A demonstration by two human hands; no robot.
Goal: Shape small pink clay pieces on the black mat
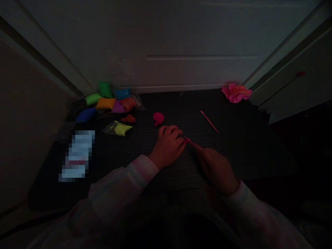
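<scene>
The scene is dim. My left hand lies curled on a dark ribbed mat, fingers closed on something small that I cannot make out. My right hand pinches a thin pink tool, whose tip meets the left fingers. A lump of pink clay sits just beyond the left hand. A second pink stick tool lies on the mat to the right of it. Both sleeves are pale and striped.
Several coloured clay packets are piled at the mat's back left, with a yellow-green bag and a red clay bit nearer. A pink clay flower rests at the back right. A blurred paper lies left. A white door stands behind.
</scene>
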